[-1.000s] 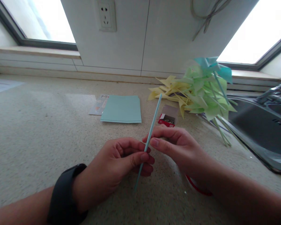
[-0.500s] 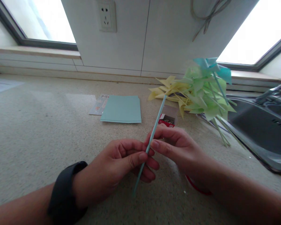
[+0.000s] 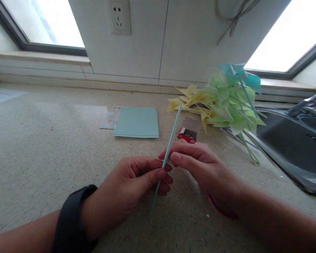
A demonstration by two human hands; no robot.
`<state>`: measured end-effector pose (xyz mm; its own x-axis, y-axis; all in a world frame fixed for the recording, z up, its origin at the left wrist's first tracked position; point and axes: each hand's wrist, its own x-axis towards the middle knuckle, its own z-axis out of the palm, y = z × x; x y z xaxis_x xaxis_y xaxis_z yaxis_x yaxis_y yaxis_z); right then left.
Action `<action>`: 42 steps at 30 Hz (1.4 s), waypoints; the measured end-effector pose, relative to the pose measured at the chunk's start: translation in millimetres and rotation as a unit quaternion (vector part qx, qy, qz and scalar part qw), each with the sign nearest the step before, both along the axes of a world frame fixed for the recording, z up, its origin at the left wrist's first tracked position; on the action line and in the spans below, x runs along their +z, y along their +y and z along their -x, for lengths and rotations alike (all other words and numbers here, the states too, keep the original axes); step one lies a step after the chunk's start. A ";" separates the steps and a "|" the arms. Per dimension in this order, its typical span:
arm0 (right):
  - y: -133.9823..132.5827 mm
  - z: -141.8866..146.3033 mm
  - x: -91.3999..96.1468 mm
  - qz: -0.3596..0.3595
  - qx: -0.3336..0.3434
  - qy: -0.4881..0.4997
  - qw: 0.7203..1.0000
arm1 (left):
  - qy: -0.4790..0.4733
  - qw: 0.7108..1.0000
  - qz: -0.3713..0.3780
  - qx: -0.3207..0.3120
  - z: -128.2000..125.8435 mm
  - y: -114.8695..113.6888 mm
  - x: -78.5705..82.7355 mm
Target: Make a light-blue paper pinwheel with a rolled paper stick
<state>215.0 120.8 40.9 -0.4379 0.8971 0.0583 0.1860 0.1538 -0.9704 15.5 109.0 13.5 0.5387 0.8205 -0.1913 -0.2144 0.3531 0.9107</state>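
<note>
A thin light-blue rolled paper stick (image 3: 173, 130) stands at a slant in front of me, its top leaning away and to the right. My left hand (image 3: 139, 182) pinches it below the middle between thumb and fingers. Beside it, my right hand (image 3: 200, 161) has its index finger behind the stick, touching or very near it, while the thumb is off to the right, clear of the stick. Past the hands lies a stack of light-blue paper squares (image 3: 137, 121). A small red box (image 3: 187, 135) of metal pins sits open just beyond my right hand.
Yellow paper pinwheels (image 3: 189, 100), green pinwheels (image 3: 226, 105) and a blue pinwheel (image 3: 252, 80) are heaped at the back right, by a metal sink (image 3: 292, 140). A clear plastic packet (image 3: 109, 119) lies partly under the squares. A wall socket (image 3: 119, 17) is above.
The stick's top has shifted a little left. My right thumb has come off the stick, and the right fingers have loosened. My left hand keeps its pinch.
</note>
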 end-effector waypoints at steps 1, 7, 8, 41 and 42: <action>-0.1 -0.3 -0.1 -0.005 -0.003 -0.004 1.000 | -0.007 1.000 0.004 0.000 -0.3 0.2 -0.3; 1.1 -1.5 -1.2 -0.034 -0.009 -0.018 0.999 | -0.039 0.998 0.039 -0.001 -1.6 0.9 1.5; 1.6 -1.6 -1.3 -0.036 -0.005 -0.015 0.999 | -0.047 0.998 0.045 -0.003 -1.6 1.0 1.6; 1.7 1.8 1.1 -0.037 -0.004 -0.005 0.999 | -0.066 0.995 0.078 0.016 -0.9 2.3 -2.4; 2.2 1.9 0.6 -0.040 -0.004 -0.006 0.999 | -0.071 0.994 0.080 0.014 -1.0 2.4 -2.4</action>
<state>213.0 122.9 41.5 -0.4312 0.8937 0.1235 0.2000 0.2282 -0.9528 16.4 111.3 11.1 0.5474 0.8006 -0.2436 -0.3493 0.4831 0.8029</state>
